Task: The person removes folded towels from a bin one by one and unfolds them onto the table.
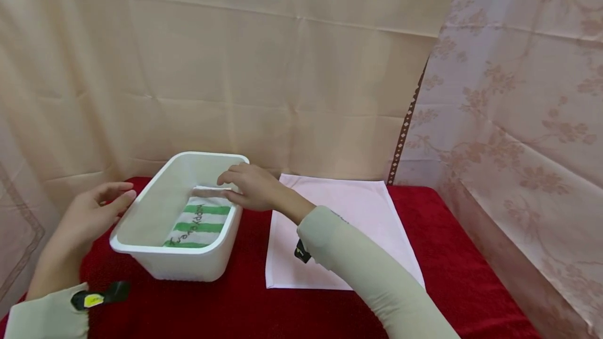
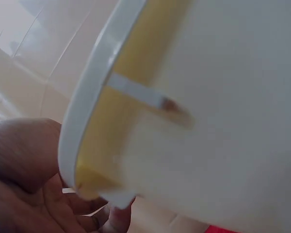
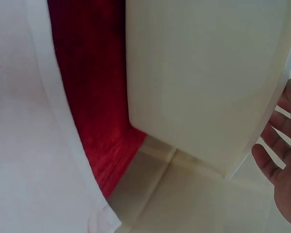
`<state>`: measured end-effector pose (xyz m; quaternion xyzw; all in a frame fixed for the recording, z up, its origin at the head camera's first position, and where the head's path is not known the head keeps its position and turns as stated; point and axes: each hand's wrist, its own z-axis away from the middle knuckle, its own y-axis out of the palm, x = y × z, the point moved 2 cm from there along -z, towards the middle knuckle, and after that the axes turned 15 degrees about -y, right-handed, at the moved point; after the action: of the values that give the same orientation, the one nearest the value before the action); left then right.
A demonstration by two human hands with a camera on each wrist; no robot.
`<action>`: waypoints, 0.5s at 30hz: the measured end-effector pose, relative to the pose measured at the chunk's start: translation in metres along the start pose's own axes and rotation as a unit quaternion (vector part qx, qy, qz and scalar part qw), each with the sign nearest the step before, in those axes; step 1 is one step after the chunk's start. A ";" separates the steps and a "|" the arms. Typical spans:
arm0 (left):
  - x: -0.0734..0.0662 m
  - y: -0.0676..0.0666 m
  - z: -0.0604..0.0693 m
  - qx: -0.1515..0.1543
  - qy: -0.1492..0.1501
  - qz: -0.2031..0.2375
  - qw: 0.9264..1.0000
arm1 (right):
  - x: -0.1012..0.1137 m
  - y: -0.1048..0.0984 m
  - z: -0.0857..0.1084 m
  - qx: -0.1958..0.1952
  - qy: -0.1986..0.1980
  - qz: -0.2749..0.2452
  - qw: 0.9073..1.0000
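Note:
A white plastic basin [image 1: 219, 263] stands on the left part of the table. Inside it, against the right side, lies a folded cloth [image 1: 202, 218] with green and white stripes and dark lettering. My left hand [image 1: 89, 216] is beside the basin's left rim, fingers loosely bent and holding nothing; in the left wrist view its fingers show past the rim [image 2: 89, 97]. Over the right rim reaches my right hand [image 1: 254, 187], fingers spread loosely above the cloth's far end. Whether its fingertips touch rim or cloth, I cannot tell.
To the right of the basin a pale pink cloth [image 1: 348, 198] is spread flat, partly under my right sleeve. Red velvet fabric [image 1: 452, 255] covers the table. Beige curtain [image 1: 282, 67] hangs behind, with a flowered curtain [image 1: 532, 103] on the right.

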<state>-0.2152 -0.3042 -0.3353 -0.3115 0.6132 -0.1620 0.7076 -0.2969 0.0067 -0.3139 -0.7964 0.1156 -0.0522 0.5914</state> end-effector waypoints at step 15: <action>0.022 -0.010 -0.003 0.105 -0.023 0.103 0.989 | 0.006 -0.001 -0.038 0.023 -0.056 0.030 0.998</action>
<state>-0.2119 -0.3253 -0.3459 -0.1743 0.6049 -0.1444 0.7635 -0.2995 -0.0298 -0.3023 -0.7805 0.1051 0.0073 0.6162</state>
